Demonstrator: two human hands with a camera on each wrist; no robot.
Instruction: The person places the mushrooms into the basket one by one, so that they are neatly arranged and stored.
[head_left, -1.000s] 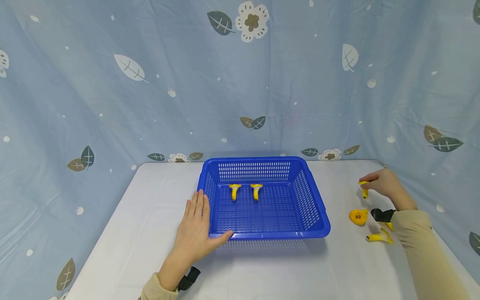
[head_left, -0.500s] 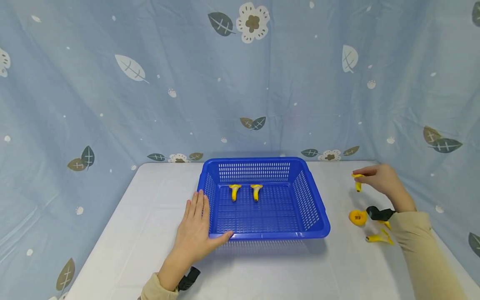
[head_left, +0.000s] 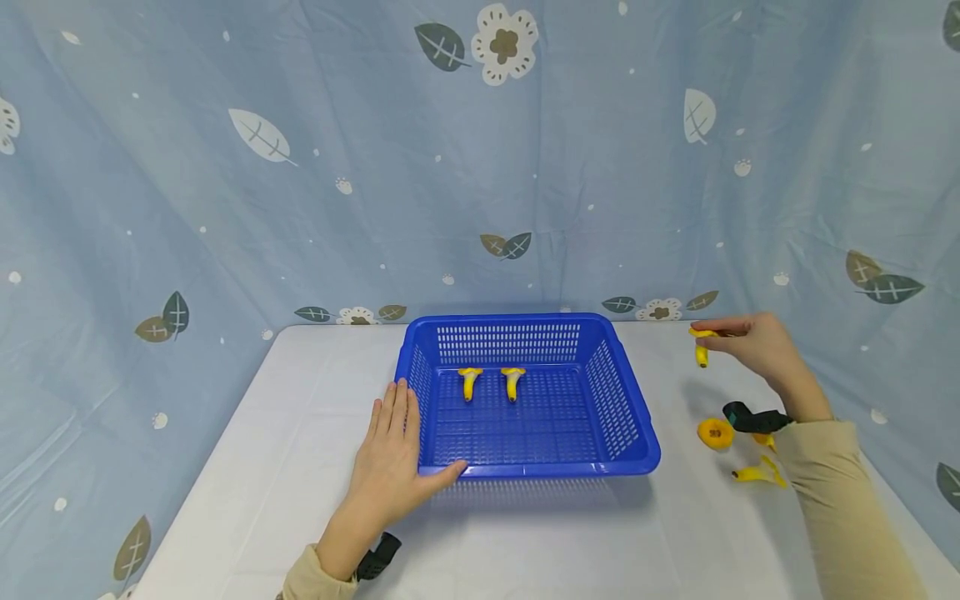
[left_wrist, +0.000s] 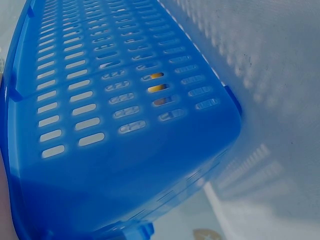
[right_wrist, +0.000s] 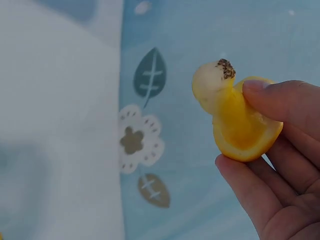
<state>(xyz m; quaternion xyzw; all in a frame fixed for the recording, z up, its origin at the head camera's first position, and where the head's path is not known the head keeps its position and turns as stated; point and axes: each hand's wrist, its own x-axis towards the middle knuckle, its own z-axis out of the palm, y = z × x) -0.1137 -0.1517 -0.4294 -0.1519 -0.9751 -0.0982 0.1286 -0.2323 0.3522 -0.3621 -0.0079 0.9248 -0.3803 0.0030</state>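
- Right hand (head_left: 753,343), right of frame, pinches one yellow piece (head_left: 701,346).
- Left hand (head_left: 390,467) lies flat against the one blue basket (head_left: 637,417).
- Two yellow pieces (head_left: 491,382) lie inside.

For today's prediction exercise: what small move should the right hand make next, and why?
Probably carry the yellow mushroom left over the blue basket: the right hand pinches it above the table, two like it already lie inside, and the left hand steadies the rim.

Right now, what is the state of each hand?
Left hand: open, resting flat against the blue basket.
Right hand: pinching a yellow mushroom piece, raised.
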